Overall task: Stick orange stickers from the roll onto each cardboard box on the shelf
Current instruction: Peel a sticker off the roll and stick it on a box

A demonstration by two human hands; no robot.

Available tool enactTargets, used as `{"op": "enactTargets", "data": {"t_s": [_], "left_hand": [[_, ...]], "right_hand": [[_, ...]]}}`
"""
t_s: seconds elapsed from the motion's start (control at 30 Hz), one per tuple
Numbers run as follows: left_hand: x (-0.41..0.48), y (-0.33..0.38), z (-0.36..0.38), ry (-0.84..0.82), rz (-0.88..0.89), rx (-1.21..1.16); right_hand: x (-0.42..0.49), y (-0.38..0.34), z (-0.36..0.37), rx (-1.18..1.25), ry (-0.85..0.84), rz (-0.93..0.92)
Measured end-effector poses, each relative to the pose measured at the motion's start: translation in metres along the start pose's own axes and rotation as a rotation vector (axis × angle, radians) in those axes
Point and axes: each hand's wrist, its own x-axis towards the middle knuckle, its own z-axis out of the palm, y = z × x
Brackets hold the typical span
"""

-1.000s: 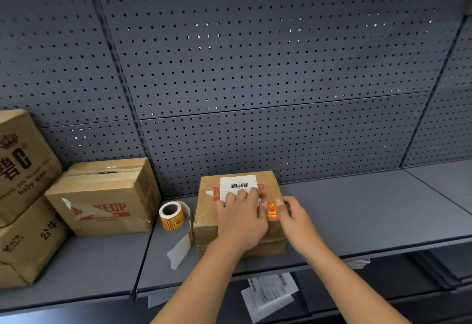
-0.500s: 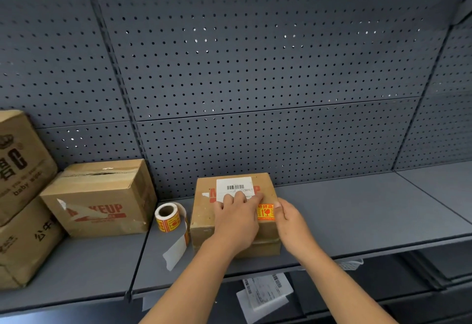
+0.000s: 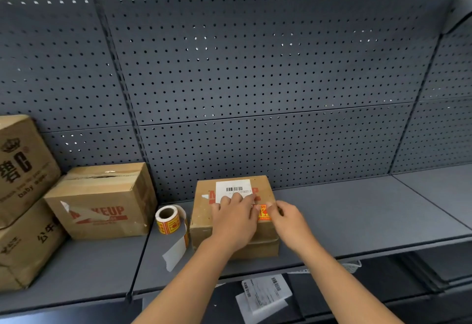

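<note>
little has shifted: left hand [image 3: 236,221] still lies flat, fingers together, on the cardboard box [image 3: 204,217] on the shelf [image 3: 344,221]; right hand [image 3: 290,222] touches the orange sticker [image 3: 263,216] on its top with its fingertips, pinching or pressing unclear.

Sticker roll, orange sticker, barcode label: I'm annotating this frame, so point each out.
Sticker roll [image 3: 169,225]: head view, printed outer side.
Orange sticker [image 3: 263,215]: head view, visible middle.
Barcode label [image 3: 233,188]: head view, barcode stripes.
</note>
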Motion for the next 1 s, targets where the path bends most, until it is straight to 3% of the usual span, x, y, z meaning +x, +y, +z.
{"op": "enactTargets", "data": {"t_s": [0.17,0.27,0.33,0.47,0.57,0.8,1.0], "left_hand": [[-0.005,0.000,-0.003,0.005,0.021,0.008],[-0.007,-0.011,-0.009,0.052,0.033,-0.158],[-0.011,-0.023,-0.017,0.185,0.009,-0.235],[-0.024,-0.052,-0.024,0.477,-0.115,-0.101],[-0.025,-0.070,-0.017,0.397,-0.238,-0.238],[-0.025,-0.094,0.000,0.125,-0.406,-0.916],[-0.034,-0.080,0.002,0.160,-0.374,-0.931]], "right_hand": [[0.003,0.002,0.000,0.181,-0.016,0.085],[0.003,0.002,-0.007,0.215,0.022,0.112],[0.001,0.007,-0.013,0.209,0.057,0.121],[-0.003,0.014,-0.018,0.261,0.104,0.082],[-0.006,0.010,-0.014,0.249,0.028,0.042],[-0.011,0.019,0.000,0.334,-0.093,0.102],[-0.016,0.014,0.008,0.408,-0.027,0.057]]}}
